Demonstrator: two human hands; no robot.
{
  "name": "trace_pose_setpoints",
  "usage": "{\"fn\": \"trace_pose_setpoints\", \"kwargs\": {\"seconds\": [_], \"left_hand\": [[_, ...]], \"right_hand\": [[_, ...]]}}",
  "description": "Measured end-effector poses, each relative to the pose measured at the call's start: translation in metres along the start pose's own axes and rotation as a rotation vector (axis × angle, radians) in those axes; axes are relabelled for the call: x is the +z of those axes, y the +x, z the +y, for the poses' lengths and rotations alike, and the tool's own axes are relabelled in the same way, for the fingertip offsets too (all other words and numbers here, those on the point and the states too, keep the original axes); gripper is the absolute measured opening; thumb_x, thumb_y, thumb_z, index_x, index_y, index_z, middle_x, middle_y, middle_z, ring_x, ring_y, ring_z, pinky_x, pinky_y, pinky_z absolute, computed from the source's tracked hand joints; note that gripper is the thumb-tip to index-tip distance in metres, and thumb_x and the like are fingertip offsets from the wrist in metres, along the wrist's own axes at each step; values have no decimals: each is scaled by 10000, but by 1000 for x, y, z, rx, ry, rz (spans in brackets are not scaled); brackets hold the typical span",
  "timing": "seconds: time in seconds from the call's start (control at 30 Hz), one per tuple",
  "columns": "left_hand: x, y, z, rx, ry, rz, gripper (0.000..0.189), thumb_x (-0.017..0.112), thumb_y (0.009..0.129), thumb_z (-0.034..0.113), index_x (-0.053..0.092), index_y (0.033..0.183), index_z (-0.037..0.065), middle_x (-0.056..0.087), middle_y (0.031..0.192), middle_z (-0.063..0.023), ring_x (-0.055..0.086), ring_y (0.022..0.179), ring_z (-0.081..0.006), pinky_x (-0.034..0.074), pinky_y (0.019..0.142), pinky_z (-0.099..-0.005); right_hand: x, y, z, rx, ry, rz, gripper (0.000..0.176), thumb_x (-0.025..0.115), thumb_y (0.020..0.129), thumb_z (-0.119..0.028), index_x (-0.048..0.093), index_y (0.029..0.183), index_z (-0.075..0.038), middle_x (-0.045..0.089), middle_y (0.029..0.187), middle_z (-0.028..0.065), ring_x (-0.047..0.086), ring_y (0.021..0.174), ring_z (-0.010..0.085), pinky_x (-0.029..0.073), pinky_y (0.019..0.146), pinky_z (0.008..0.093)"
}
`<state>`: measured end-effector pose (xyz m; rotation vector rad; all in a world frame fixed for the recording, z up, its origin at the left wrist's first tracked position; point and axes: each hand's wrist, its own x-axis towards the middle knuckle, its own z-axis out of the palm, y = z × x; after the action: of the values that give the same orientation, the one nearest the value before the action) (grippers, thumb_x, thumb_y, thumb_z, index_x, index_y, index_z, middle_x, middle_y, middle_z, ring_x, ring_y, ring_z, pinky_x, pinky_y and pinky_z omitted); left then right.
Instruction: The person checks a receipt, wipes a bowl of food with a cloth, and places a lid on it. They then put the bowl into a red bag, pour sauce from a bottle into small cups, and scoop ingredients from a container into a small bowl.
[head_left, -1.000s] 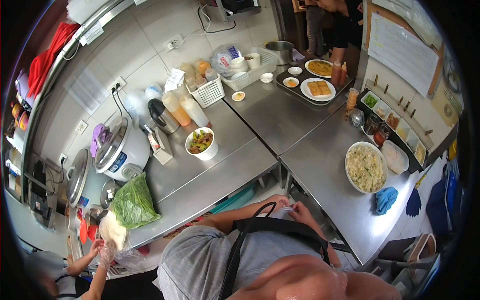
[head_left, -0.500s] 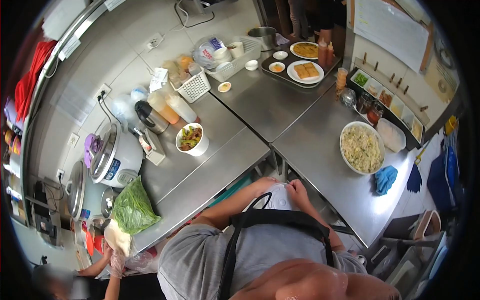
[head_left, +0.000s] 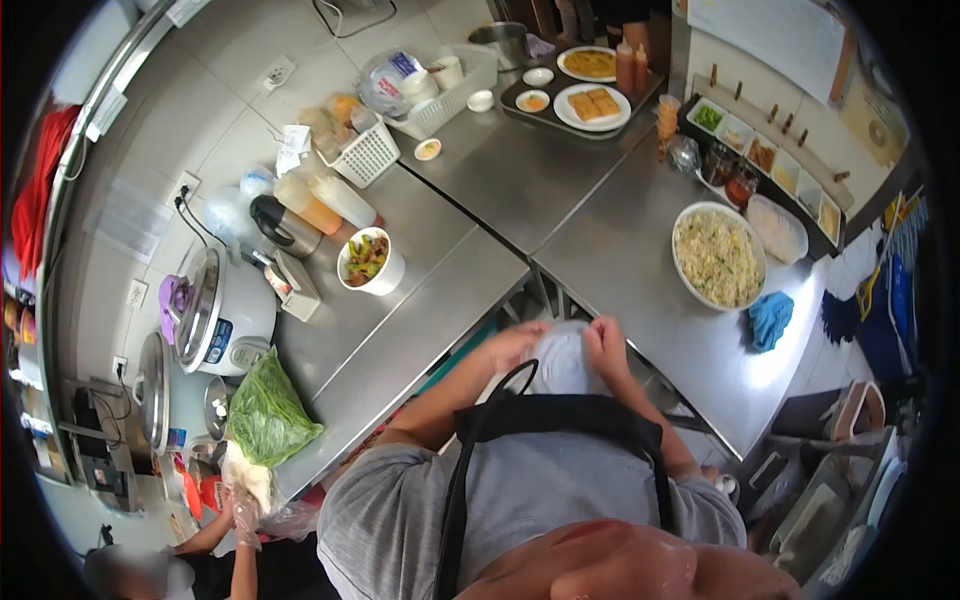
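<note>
In front of my apron I hold a round, translucent plastic lid (head_left: 565,362). My left hand (head_left: 514,346) is closed at its left edge, slightly blurred. On the opposite rim, my right hand (head_left: 605,349) pinches with thumb and fingers. Nearest on the left counter stands a white paper tub (head_left: 378,275), uncovered, filled with meat and green vegetables. Over on the right counter is a large white bowl of fried rice (head_left: 718,258), with a crumpled blue cloth (head_left: 770,320) beside it.
A tray (head_left: 520,118) with plates and sauce bottles is at the back. Squeeze bottles (head_left: 310,205), a rice cooker (head_left: 235,315) and a bag of greens (head_left: 270,410) line the left. A topping rack (head_left: 765,160) stands right. A co-worker's gloved hand (head_left: 243,515) is lower left.
Both my hands have risen away from my body with the lid, bringing more of it into view. The camera view has shifted slightly. The co-worker's hands have moved a little.
</note>
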<state>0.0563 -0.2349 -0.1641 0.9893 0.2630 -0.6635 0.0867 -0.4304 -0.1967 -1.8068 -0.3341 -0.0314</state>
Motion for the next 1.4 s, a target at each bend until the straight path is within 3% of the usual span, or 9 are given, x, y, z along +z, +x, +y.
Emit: {"fn": "trace_pose_setpoints", "kwargs": {"seconds": [0.3, 0.6, 0.83, 0.9, 1.0, 1.1, 1.13, 1.33, 1.4], "left_hand": [[28, 1, 96, 332, 269, 275, 172, 446, 720, -35, 530, 858, 24, 557, 782, -51, 544, 665, -130, 465, 592, -246], [14, -21, 115, 737, 180, 454, 318, 368, 707, -58, 465, 998, 30, 536, 864, -64, 506, 634, -110, 410, 522, -213], [-1, -28, 111, 668, -113, 590, 357, 360, 726, -56, 377, 1072, 31, 516, 918, -98, 536, 764, -169, 472, 654, -287], [-18, -26, 102, 661, -163, 517, 361, 364, 722, -54, 374, 1072, 29, 517, 920, -103, 541, 775, -179, 476, 671, -300], [-8, -26, 91, 598, -168, 514, 334, 372, 715, -50, 415, 1037, 27, 527, 899, -102, 547, 763, -170, 479, 667, -303], [-5, -13, 71, 394, -46, 358, 303, 402, 703, -35, 470, 992, 26, 539, 869, -94, 550, 760, -158, 480, 667, -298], [1, -9, 68, 312, -22, 291, 298, 410, 698, -32, 482, 981, 26, 542, 857, -87, 550, 756, -153, 480, 660, -293], [20, 7, 41, -40, 235, -20, 255, 498, 706, 30, 524, 959, 42, 546, 844, -45, 538, 731, -126, 461, 637, -252], [24, 5, 49, -72, 463, 3, 257, 523, 726, 87, 516, 979, 39, 550, 840, -40, 536, 736, -128, 450, 661, -254]], "right_hand": [[-19, 74, -59, -161, 187, 276, 132, 495, 803, -156, 478, 825, -27, 448, 632, -6, 407, 584, 78, 370, 541, 230], [-41, 77, -43, 266, 870, 468, 298, 380, 864, -295, 496, 927, -29, 511, 756, 26, 457, 680, 89, 391, 636, 220], [-35, -13, 12, 631, 349, -375, 360, 392, 846, -336, 519, 953, -16, 546, 888, 74, 508, 770, 130, 429, 687, 279], [-25, -37, 49, 964, 908, -142, 337, 414, 840, -324, 520, 943, -20, 550, 916, 75, 519, 798, 144, 426, 697, 280], [-28, -46, 80, 901, 937, -107, 287, 473, 814, -284, 509, 951, -35, 554, 897, 58, 529, 807, 157, 425, 697, 281], [-27, -28, 28, 675, 211, -233, 299, 522, 777, -220, 479, 1015, -43, 558, 883, 71, 543, 808, 185, 426, 702, 292], [-10, -26, 39, 167, 24, -78, 344, 549, 739, -178, 464, 1037, -29, 560, 861, 112, 547, 776, 208, 425, 681, 297], [-27, 14, -64, -85, 113, -134, 350, 586, 708, -185, 491, 1007, -31, 574, 795, 143, 557, 718, 271, 423, 640, 319], [-38, 27, -59, 72, -44, -374, 322, 586, 710, -202, 521, 982, -43, 578, 804, 153, 559, 742, 287, 424, 653, 326]]}}
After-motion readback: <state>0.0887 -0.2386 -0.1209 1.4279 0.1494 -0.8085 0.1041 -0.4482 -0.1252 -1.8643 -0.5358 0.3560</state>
